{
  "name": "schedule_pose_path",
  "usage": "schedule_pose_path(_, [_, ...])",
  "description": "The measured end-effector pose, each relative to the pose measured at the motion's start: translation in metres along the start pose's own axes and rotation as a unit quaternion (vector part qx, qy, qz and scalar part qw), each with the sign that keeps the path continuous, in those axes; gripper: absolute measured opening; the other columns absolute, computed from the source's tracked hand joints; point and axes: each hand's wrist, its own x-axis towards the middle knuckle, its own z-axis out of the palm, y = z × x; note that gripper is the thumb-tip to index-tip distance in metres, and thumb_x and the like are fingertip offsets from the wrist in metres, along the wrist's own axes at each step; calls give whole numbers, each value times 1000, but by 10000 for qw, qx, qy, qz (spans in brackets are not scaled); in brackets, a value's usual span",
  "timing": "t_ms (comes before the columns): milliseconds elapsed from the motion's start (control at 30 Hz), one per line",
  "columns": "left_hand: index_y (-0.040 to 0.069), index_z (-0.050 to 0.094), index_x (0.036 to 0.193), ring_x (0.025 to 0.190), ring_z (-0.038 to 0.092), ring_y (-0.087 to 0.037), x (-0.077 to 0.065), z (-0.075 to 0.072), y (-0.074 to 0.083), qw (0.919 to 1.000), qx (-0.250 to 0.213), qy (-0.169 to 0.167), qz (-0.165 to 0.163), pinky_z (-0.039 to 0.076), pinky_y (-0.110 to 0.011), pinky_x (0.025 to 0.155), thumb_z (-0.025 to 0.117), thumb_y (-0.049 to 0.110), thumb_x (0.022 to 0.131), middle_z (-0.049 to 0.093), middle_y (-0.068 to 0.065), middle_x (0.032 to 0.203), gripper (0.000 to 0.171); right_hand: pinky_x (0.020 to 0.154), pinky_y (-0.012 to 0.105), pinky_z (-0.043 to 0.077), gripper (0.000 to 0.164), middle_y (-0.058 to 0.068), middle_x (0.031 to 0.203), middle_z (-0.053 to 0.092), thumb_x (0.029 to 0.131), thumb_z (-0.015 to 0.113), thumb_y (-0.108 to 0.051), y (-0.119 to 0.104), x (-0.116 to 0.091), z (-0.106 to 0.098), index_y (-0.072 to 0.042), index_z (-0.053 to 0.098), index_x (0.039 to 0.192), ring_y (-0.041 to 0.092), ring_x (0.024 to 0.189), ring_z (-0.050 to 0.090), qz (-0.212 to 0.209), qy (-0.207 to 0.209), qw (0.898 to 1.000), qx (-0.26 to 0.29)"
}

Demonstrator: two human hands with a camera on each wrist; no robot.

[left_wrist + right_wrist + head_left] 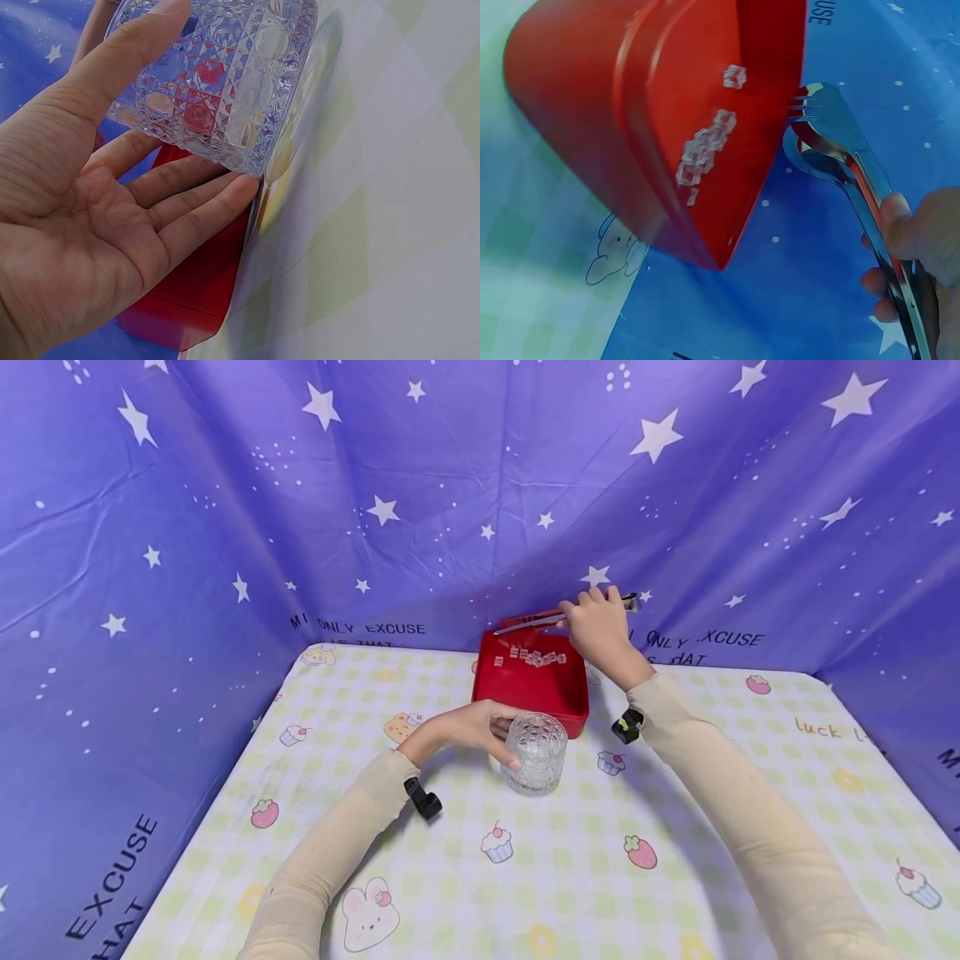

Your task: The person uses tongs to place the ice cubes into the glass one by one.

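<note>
My left hand (474, 728) holds a clear cut-glass tumbler (537, 756) standing on the tablecloth, thumb on its near side and fingers on its far side. In the left wrist view the thumb lies across the patterned glass (214, 97). My right hand (597, 625) grips metal serving tongs (861, 169), with one forked tip and one rounded tip. Those tips hang over the back left of a red box (525, 695); nothing shows between them. Several small clear cubes (542, 658) lie in the box, mostly bunched towards its back.
A checked tablecloth (420, 877) with printed cupcakes and strawberries covers the table. Purple star-printed fabric (450, 552) hangs close behind the box and on both sides. The tumbler stands just in front of the box.
</note>
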Motion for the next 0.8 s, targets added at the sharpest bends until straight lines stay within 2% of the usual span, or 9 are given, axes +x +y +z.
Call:
schedule_pose_path(233, [8,51,150,126,65,-22,-1,0,1,10000,-38,32,6,53,-29,107,85,0,79,64,-15,140,79,87,50,40,22,19,86,67,97,65,-26,-6,2,3,-6,74,98,35,87,56,-270,82,9993,-226])
schedule_pose_path(333, [8,52,149,126,65,-23,-1,0,1,10000,-56,12,59,53,-29,107,85,-1,79,65,-15,139,78,94,53,42,22,20,86,68,97,66,-25,-10,3,4,-5,74,94,36,87,57,-412,137,9986,-286])
schedule_pose_path(433, [10,53,149,126,65,-22,-1,1,0,9999,-78,-25,104,52,-29,108,85,-1,79,65,-13,139,78,96,53,42,23,20,85,69,97,66,-25,-15,3,6,-5,74,89,36,88,58,-526,168,9980,-305])
schedule_pose_path(633, [8,53,149,124,66,-20,0,2,-1,9999,-75,-36,108,53,-29,107,85,-2,78,66,-14,138,78,87,48,40,22,18,82,68,96,66,-24,-21,4,9,-7,75,85,35,84,57,-656,126,9968,-443])
schedule_pose_path(800, [6,52,149,124,66,-22,0,2,-1,10000,16,18,83,54,-29,106,85,-2,78,65,-15,139,79,86,48,40,22,18,81,69,95,68,-23,-24,5,11,-7,75,82,35,84,57,-676,81,9964,-497])
